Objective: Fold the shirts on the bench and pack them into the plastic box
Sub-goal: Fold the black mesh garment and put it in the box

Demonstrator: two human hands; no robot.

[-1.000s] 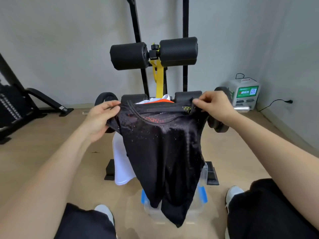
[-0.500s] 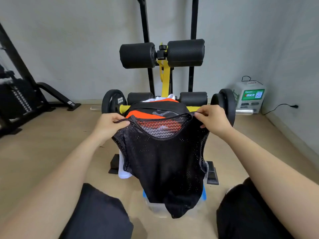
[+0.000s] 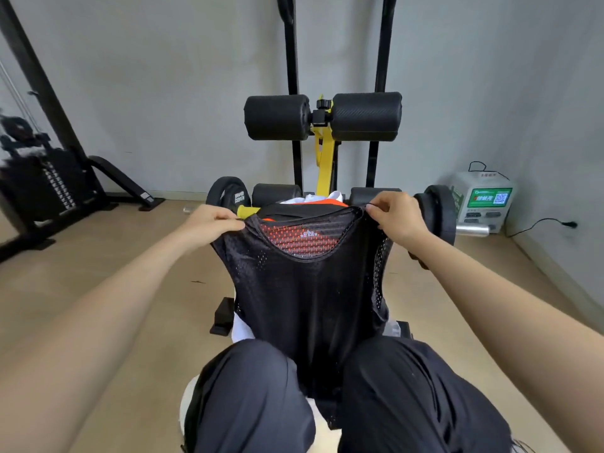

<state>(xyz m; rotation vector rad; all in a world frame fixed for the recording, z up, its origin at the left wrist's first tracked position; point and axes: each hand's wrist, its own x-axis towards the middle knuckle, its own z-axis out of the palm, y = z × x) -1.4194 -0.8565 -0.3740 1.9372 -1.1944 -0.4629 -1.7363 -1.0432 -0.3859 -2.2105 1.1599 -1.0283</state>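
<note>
1. Weight-stack machine: standing at the far left, against the grey wall.
2. Left hand: fingers curling, thumb and fingertips clamping on the left shoulder strap of the black mesh shirt.
3. Left weight plate: standing on edge just beyond the left hand.
4. Black mesh shirt: being held up by both straps, spread in front of the bench, its lower part hanging down between the person's knees in dark trousers.
5. Orange shirt: lying on the bench behind, showing through the mesh neckline.
6. White shirt: lying on the bench beyond the orange one.
7. Foam rollers: sitting side by side on the yellow post above the bench.
8. Right hand: fingers curling, pinching the right shoulder strap.
9. Right weight plate: standing just behind the right hand.
10. White device with a green screen: sitting on the floor by the right wall, its black cable trailing rightward.
</note>
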